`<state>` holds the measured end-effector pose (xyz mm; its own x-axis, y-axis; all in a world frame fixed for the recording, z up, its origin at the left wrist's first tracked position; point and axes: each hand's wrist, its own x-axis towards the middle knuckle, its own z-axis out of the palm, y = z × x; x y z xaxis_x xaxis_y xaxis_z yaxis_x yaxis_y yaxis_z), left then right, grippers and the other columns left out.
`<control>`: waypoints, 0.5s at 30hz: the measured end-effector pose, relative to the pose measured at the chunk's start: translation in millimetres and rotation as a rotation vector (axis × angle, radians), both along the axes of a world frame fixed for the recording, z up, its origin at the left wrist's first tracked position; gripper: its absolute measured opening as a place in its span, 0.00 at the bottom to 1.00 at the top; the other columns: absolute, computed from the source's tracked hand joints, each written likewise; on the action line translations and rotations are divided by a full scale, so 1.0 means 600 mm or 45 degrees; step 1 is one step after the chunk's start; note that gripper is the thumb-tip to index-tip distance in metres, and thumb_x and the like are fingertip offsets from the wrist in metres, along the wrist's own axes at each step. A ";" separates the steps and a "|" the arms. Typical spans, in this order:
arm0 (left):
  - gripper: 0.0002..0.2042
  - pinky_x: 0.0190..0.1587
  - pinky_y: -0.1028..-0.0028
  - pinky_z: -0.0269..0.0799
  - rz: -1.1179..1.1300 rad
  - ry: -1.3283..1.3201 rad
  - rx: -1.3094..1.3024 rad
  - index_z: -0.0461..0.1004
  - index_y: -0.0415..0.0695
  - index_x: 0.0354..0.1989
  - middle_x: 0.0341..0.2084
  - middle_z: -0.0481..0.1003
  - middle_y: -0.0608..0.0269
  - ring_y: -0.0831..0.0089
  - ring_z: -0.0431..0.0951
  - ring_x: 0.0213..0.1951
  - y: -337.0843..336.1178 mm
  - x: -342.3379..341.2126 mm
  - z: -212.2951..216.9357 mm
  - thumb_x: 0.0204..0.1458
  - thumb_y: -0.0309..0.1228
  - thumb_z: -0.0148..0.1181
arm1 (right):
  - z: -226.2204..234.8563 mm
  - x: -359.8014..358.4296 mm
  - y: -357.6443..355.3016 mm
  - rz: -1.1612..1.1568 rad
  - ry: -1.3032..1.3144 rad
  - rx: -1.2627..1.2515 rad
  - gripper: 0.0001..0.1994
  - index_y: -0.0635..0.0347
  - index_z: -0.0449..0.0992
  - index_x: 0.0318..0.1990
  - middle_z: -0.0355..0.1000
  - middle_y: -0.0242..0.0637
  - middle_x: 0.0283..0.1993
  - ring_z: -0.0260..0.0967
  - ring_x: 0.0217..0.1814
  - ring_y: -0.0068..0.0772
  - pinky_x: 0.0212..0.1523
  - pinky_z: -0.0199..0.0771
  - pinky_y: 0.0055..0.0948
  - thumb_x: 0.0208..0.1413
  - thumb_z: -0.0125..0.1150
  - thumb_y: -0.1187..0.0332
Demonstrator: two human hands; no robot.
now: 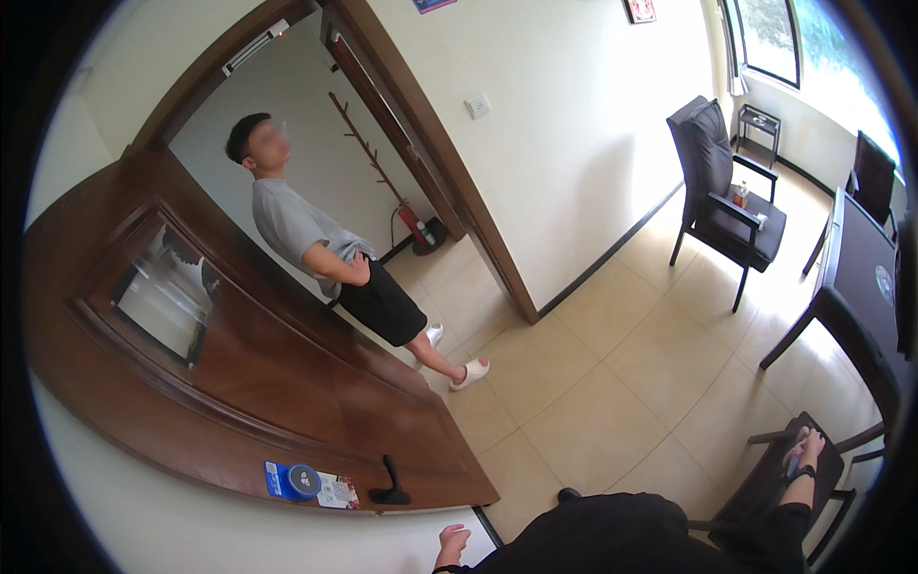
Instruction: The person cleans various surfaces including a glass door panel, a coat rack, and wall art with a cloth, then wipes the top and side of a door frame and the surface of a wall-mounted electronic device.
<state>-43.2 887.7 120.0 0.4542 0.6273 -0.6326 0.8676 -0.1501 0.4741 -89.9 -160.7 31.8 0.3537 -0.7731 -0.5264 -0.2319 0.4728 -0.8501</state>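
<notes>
My left hand hangs low at the bottom edge with its fingers loosely curled and nothing in it. It is just below the near corner of the open brown wooden door, a short way from the door's black lever handle. My right hand, with a dark band on the wrist, lies on the top of a dark chair's backrest at the lower right. Its grip is too small to make out. My dark-clothed body fills the bottom middle.
Another person in a grey shirt and black shorts stands in the doorway. A dark armchair holding a small bottle stands by the far wall, and a dark table at the right. The floor is beige tile. A coat stand is beyond the door.
</notes>
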 end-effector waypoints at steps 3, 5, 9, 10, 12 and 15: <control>0.18 0.24 0.74 0.71 -0.072 -0.014 -0.081 0.79 0.45 0.42 0.22 0.77 0.65 0.75 0.75 0.22 0.029 0.028 -0.011 0.37 0.27 0.68 | -0.007 0.022 0.061 -0.061 0.425 -0.541 0.08 0.62 0.68 0.36 0.66 0.34 0.26 0.63 0.24 0.26 0.24 0.63 0.29 0.54 0.56 0.67; 0.18 0.25 0.74 0.72 -0.096 -0.008 -0.099 0.79 0.45 0.42 0.24 0.77 0.64 0.75 0.75 0.23 0.042 0.033 -0.017 0.37 0.27 0.69 | -0.008 0.036 0.112 -0.127 0.203 -0.500 0.07 0.61 0.68 0.35 0.66 0.33 0.26 0.62 0.23 0.26 0.23 0.62 0.29 0.53 0.55 0.68; 0.18 0.26 0.73 0.73 -0.145 0.064 -0.122 0.79 0.45 0.40 0.27 0.79 0.62 0.75 0.76 0.24 0.053 0.013 -0.031 0.37 0.28 0.70 | 0.021 0.031 0.142 -0.169 -0.041 -0.528 0.06 0.59 0.66 0.28 0.64 0.33 0.22 0.61 0.19 0.30 0.21 0.62 0.33 0.53 0.54 0.69; 0.18 0.25 0.73 0.73 -0.146 0.102 -0.104 0.79 0.45 0.40 0.28 0.80 0.62 0.75 0.76 0.24 0.055 0.009 -0.031 0.36 0.29 0.70 | 0.031 0.029 0.135 -0.002 0.279 -0.516 0.08 0.60 0.67 0.26 0.63 0.35 0.21 0.61 0.18 0.31 0.20 0.61 0.34 0.53 0.52 0.66; 0.18 0.23 0.74 0.72 -0.080 0.102 -0.100 0.79 0.44 0.40 0.26 0.79 0.62 0.76 0.75 0.22 0.046 -0.018 -0.045 0.36 0.29 0.69 | 0.086 0.026 0.104 0.201 0.605 -0.561 0.11 0.60 0.68 0.24 0.63 0.38 0.20 0.60 0.17 0.33 0.20 0.60 0.36 0.54 0.50 0.63; 0.18 0.23 0.74 0.72 0.045 -0.002 -0.159 0.79 0.44 0.39 0.23 0.79 0.63 0.76 0.74 0.20 0.024 -0.065 -0.050 0.35 0.29 0.71 | 0.125 0.035 0.055 0.188 0.115 -0.107 0.13 0.57 0.70 0.24 0.65 0.37 0.21 0.63 0.22 0.34 0.22 0.63 0.36 0.55 0.49 0.60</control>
<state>-82.3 902.4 89.8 0.4342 0.5593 -0.7061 0.8705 -0.0589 0.4886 -69.2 -127.5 106.7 0.4210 -0.7589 -0.4969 -0.3708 0.3559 -0.8578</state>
